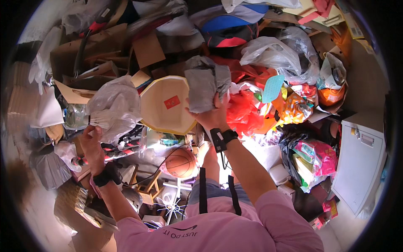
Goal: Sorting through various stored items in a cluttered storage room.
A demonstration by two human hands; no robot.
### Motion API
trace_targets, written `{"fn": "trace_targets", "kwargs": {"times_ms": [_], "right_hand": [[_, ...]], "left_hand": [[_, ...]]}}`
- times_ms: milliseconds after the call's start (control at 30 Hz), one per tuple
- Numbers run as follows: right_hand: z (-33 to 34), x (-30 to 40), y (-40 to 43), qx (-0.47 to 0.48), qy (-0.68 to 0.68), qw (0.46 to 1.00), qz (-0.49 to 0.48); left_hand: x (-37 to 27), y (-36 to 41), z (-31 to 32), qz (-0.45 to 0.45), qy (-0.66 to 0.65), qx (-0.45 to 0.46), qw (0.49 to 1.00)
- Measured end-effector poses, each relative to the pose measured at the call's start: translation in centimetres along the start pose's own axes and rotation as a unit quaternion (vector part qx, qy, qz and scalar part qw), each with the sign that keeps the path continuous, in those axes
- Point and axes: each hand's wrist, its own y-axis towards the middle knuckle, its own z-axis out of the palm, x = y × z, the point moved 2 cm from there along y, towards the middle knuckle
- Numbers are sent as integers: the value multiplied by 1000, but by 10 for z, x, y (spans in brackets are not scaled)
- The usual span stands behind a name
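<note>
My left hand point(93, 148) pinches the gathered neck of a puffed translucent plastic bag point(118, 102), near a small dark band. What the bag holds, if anything, cannot be made out. In my right hand point(212, 117) is a folded grey plastic packet point(203, 89), gripped at its lower edge with the thumb on its right side. Between the two hands is a pale polygonal tub point(165, 88) with a yellow rim. A small red paper point(172, 102) lies on its inner surface. The packet covers part of the tub's right rim.
An open cardboard box point(67, 86) stands at the far left. Red plastic bags point(244, 110) and a turquoise perforated piece point(273, 88) are heaped right of my right hand. A basketball point(180, 162) and a wooden stool point(146, 186) are below. A white cabinet point(359, 163) stands far right.
</note>
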Motion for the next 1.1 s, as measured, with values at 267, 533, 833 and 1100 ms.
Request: {"fn": "trace_targets", "kwargs": {"times_ms": [267, 533, 833, 1100], "right_hand": [[-16, -3, -15, 17, -147, 989, 3], [0, 15, -43, -58, -661, 748, 19], [94, 11, -38, 2, -787, 604, 130], [123, -21, 0, 20, -962, 179, 203]], "left_hand": [[141, -18, 19, -106, -438, 89, 888], [167, -58, 74, -305, -591, -8, 747], [148, -82, 99, -213, -697, 38, 684], [108, -116, 92, -66, -632, -43, 771]]}}
